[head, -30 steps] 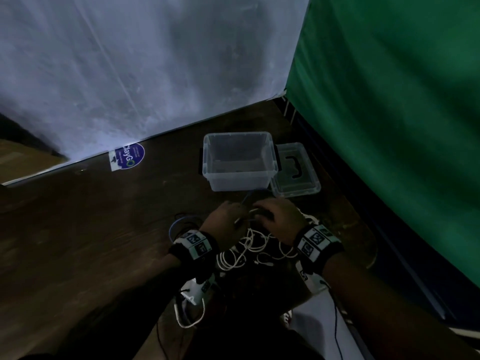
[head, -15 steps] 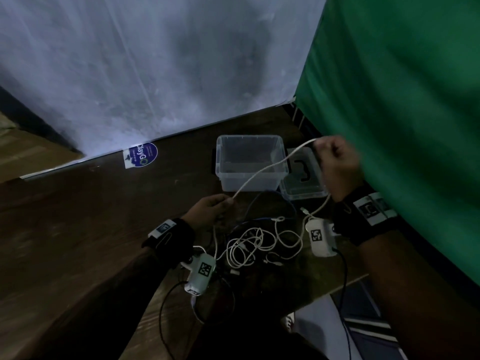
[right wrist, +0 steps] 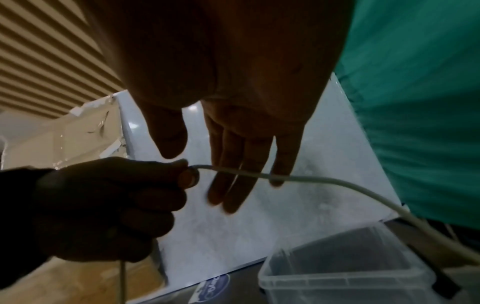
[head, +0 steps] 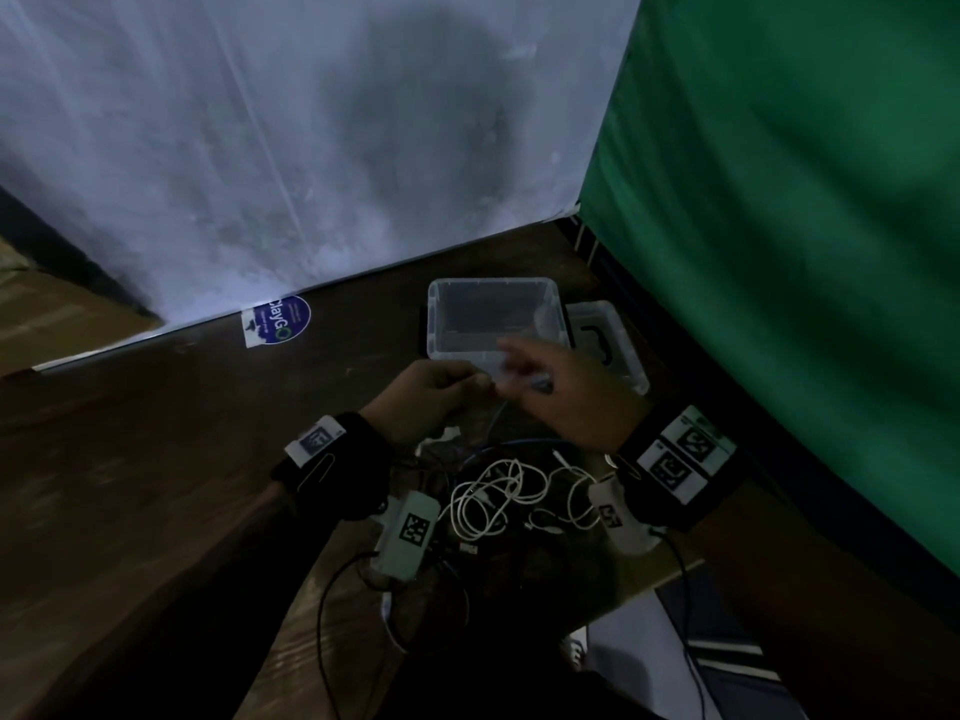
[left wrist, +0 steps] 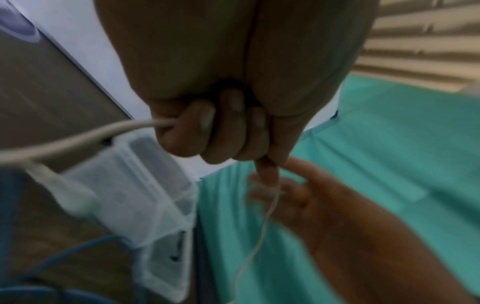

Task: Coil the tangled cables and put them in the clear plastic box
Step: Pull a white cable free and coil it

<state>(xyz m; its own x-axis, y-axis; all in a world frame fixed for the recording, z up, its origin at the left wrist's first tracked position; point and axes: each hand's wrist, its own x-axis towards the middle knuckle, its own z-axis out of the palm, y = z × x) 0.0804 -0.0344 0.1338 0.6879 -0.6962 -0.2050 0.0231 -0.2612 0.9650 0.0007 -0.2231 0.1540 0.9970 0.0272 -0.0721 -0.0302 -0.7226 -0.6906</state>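
My left hand (head: pixel 436 392) is held up in front of the clear plastic box (head: pixel 441 324), fingers curled round a white cable (left wrist: pixel 98 133). The same cable (right wrist: pixel 324 183) runs out of that fist across the straight fingers of my right hand (head: pixel 550 387), which sits just right of the left one. In the right wrist view the fingers (right wrist: pixel 233 164) lie flat against the cable without gripping it. A tangle of white cables (head: pixel 493 501) lies on the brown table below both hands, with a blue cable (head: pixel 519 444) beside it. The box looks empty.
The box's clear lid (head: pixel 613 350) with a black handle lies right of the box. A green cloth (head: pixel 779 252) hangs close on the right and a white wall (head: pixel 260 148) rises behind. A blue round sticker (head: pixel 283 319) sits at the table's back edge. Thin black wires (head: pixel 332 605) trail off my wrist cameras.
My right hand, which held the cable stretched up to the right, has come back down to the left hand and straightened its fingers. The left hand rose slightly, still holding the cable.
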